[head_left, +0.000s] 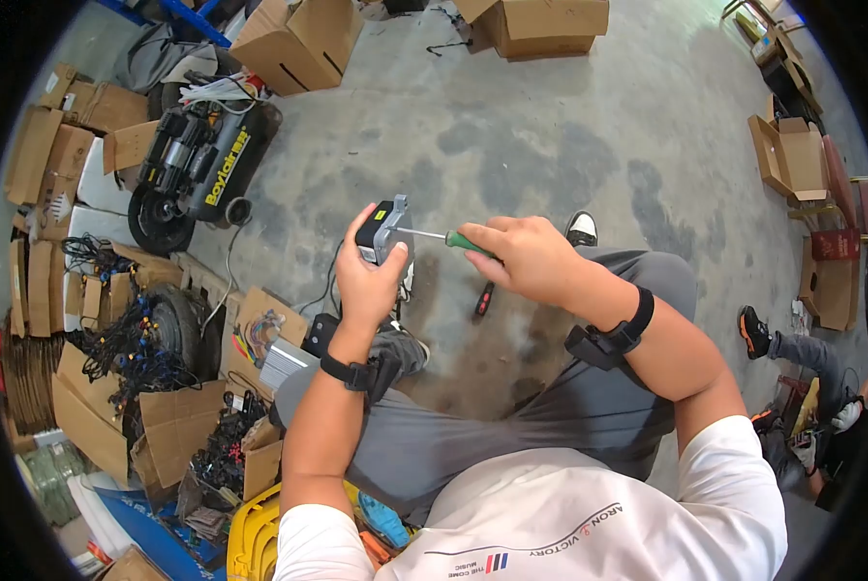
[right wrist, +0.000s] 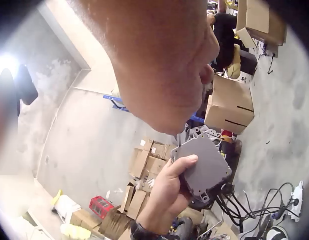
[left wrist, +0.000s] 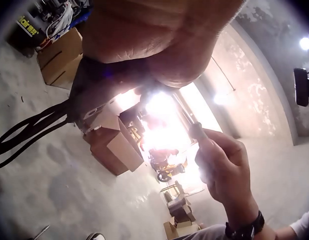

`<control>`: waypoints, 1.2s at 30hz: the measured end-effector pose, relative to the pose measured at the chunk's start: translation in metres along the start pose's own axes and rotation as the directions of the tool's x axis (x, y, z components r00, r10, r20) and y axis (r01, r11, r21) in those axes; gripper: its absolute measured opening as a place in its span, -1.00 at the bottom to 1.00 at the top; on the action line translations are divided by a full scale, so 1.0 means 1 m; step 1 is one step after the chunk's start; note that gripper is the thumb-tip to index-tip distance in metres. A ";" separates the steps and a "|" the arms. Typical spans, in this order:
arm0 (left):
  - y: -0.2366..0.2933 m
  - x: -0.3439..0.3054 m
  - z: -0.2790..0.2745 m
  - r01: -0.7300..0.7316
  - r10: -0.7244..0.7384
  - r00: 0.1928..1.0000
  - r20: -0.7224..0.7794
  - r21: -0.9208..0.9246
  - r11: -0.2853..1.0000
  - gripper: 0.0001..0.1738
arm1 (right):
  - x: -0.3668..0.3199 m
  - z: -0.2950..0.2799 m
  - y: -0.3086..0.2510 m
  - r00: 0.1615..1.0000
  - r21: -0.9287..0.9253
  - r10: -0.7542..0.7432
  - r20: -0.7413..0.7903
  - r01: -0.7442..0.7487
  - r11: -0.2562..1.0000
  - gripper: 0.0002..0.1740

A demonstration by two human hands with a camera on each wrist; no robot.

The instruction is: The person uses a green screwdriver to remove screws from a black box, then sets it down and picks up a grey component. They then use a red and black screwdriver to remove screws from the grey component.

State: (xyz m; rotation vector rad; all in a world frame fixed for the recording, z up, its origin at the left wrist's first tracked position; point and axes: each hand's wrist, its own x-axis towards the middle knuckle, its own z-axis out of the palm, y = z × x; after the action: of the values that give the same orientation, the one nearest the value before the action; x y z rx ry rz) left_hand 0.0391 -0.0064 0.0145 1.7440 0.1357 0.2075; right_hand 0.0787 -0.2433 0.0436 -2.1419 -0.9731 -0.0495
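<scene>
A grey and black boxy device (head_left: 380, 232) with a yellow label is gripped in my left hand (head_left: 368, 281), thumb on its near face. In the right wrist view its flat grey plate (right wrist: 207, 167) shows, with the left hand (right wrist: 167, 192) around one edge. My right hand (head_left: 529, 254) holds a screwdriver by its green handle (head_left: 472, 240); the shaft (head_left: 419, 232) points left and its tip is at the device's edge. The left wrist view shows the right hand (left wrist: 222, 167) pinching the handle; the device there is dark and partly hidden by the left hand.
A black and red tool (head_left: 484, 299) lies on the floor between the legs. To the left are an air compressor (head_left: 226, 165), cable bundles, a tyre (head_left: 184, 329) and cardboard. Boxes (head_left: 550, 27) stand ahead and at the far right, where another person (head_left: 821, 387) is partly visible.
</scene>
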 end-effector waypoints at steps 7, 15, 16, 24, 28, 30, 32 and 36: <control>-0.010 0.003 -0.002 0.098 -0.100 0.995 -0.021 -0.092 0.991 -0.37 | 0.001 0.010 -0.008 1.000 -0.222 -0.022 0.010 0.023 0.975 -0.68; -0.014 0.030 -0.014 0.214 -0.274 0.946 -0.173 -0.302 0.929 -0.42 | 0.006 0.010 0.018 0.983 -0.091 0.183 0.003 -0.182 0.979 -0.73; -0.014 0.034 -0.019 0.213 -0.287 0.939 -0.188 -0.335 0.918 -0.42 | 0.004 0.010 0.024 0.984 -0.103 0.180 0.014 -0.178 0.979 -0.73; 0.005 0.040 -0.032 0.112 -0.246 0.922 -0.298 -0.403 0.908 -0.40 | 0.011 -0.058 0.022 0.902 -0.376 0.418 0.106 -0.353 0.857 -0.74; -0.001 0.043 -0.033 0.082 -0.207 0.938 -0.278 -0.404 0.911 -0.39 | 0.020 -0.131 0.007 0.905 -0.600 0.410 0.113 -0.266 0.755 -0.73; 0.007 0.040 -0.033 0.071 -0.200 0.945 -0.260 -0.434 0.898 -0.39 | 0.027 -0.166 0.000 0.913 -0.723 0.393 0.113 -0.195 0.662 -0.72; 0.013 0.038 -0.035 0.051 -0.189 0.941 -0.280 -0.435 0.899 -0.39 | 0.033 -0.196 0.002 0.921 -0.782 0.380 0.081 -0.177 0.598 -0.74; 0.020 0.035 -0.039 0.031 -0.180 0.937 -0.300 -0.443 0.896 -0.40 | 0.069 -0.240 -0.006 0.971 -0.822 0.205 0.121 -0.017 0.569 -0.76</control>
State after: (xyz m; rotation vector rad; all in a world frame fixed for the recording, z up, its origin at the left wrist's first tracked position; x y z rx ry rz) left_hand 0.0641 0.0343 0.0433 1.2406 0.4039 0.4204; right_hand 0.1859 -0.3565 0.2392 -3.1345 -1.0421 -0.2761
